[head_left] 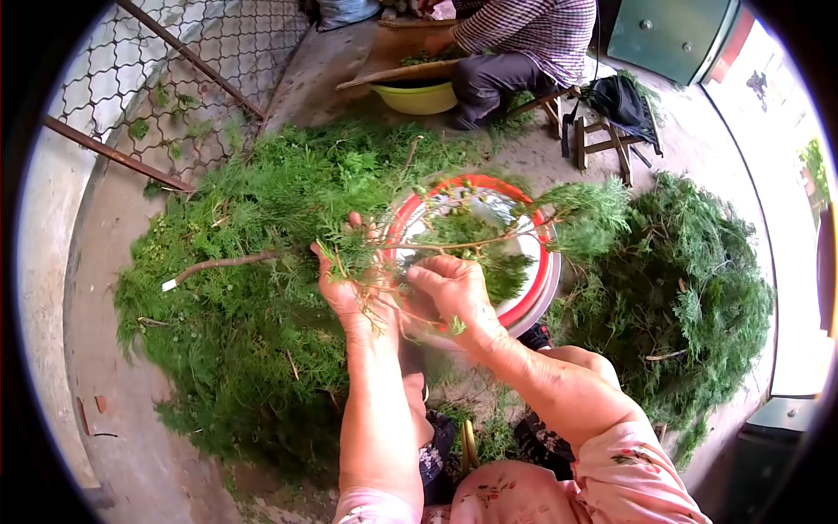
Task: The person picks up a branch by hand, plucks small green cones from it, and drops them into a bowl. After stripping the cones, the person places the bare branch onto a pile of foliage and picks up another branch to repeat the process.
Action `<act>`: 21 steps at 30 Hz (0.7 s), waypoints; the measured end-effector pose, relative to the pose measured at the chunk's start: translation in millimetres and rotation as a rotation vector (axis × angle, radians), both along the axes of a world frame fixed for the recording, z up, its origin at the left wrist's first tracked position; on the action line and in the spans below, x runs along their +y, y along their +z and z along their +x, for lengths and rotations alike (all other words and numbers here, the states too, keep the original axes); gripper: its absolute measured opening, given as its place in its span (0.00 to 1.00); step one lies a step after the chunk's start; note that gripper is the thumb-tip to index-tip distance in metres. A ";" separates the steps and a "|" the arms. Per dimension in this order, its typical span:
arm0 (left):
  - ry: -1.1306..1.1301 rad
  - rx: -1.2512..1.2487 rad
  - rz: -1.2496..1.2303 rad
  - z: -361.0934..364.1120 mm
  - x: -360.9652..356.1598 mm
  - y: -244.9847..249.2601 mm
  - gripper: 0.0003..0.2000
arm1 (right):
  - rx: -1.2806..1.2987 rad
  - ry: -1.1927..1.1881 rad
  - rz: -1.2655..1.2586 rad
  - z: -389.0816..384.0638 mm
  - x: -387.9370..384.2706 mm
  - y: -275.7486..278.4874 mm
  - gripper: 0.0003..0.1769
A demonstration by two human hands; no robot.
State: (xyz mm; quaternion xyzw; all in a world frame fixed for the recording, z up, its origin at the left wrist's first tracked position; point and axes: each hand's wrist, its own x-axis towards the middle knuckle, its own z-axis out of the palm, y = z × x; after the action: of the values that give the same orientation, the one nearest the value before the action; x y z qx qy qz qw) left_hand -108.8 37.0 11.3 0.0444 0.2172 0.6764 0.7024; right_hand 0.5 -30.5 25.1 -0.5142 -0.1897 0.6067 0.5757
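My left hand [351, 301] holds a leafy evergreen branch [499, 239], thumb and fingers curled around its stems. The branch's thin brown stem runs right, over a round basin with a red rim [534, 299], and ends in a feathery green tip. Just below that stem, my right hand [458, 293] is closed in a pinch beside the twigs; what lies between its fingertips is too small to make out. Green sprigs and small round cones or seeds show inside the basin, partly hidden by the branch and blurred.
A large heap of cut evergreen [253, 349] spreads to the left, and another heap [668, 306] lies right. Ahead, a person [532, 39] sits by a yellow basin [417, 98]. A wooden stool [611, 144] carries a black bag [618, 105]. Metal mesh [192, 79] stands back left.
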 end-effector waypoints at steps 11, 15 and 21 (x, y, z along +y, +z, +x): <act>0.106 0.182 -0.036 -16.8 7.5 1.8 0.27 | -1.206 0.262 0.280 35.1 -5.7 -10.8 0.17; 0.100 0.243 0.002 -23.3 10.8 -4.0 0.25 | -1.373 0.093 0.413 46.0 -1.1 -5.7 0.17; 0.024 0.177 -0.001 -5.6 -0.7 10.1 0.21 | -1.565 0.117 0.636 39.6 13.3 -17.7 0.06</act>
State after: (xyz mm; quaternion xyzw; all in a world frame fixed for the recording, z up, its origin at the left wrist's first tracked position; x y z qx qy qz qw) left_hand -114.4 36.3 21.3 0.1009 0.2791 0.6781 0.6723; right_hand 40.1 -17.2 7.4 -0.5889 -0.7217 0.0221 0.3633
